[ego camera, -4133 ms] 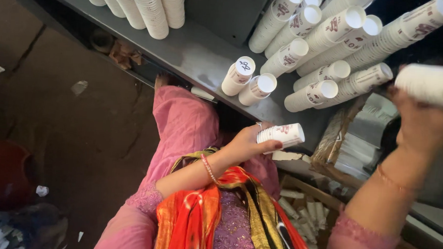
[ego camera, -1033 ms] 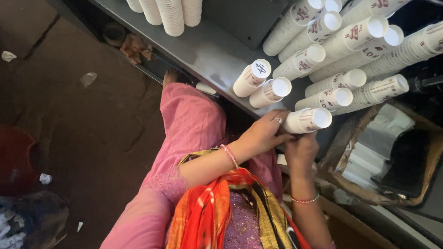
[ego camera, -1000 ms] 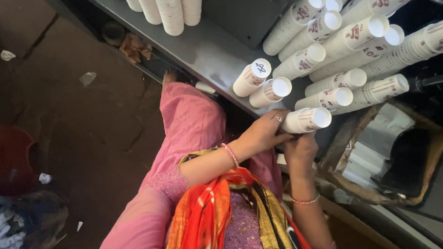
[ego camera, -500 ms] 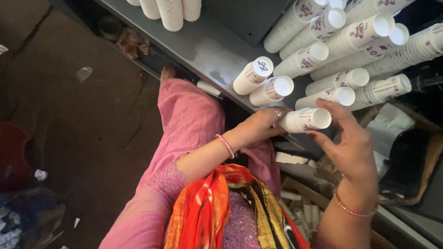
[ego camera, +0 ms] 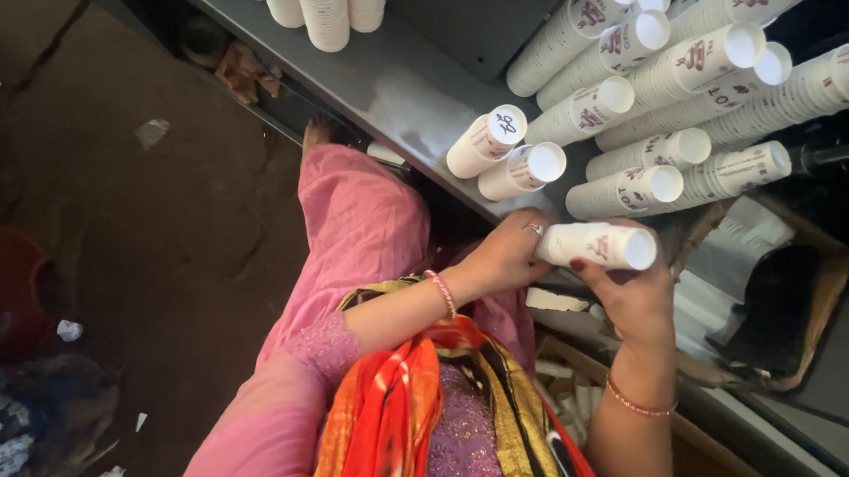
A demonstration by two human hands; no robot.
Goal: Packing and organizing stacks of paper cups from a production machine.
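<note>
I have both hands on a short stack of white printed paper cups [ego camera: 598, 245], lying sideways just off the grey metal worktop [ego camera: 393, 84] edge: left hand [ego camera: 505, 256] fingers wrapped on its base, right hand [ego camera: 636, 300] fingers cradling underneath. A loose grip could let cups slide apart and drop.

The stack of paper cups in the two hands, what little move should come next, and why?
Probably lay the short stack of cups on the grey shelf, beside the two short stacks already lying there. Both the left hand and the right hand hold it level, just off the shelf's edge.
</note>
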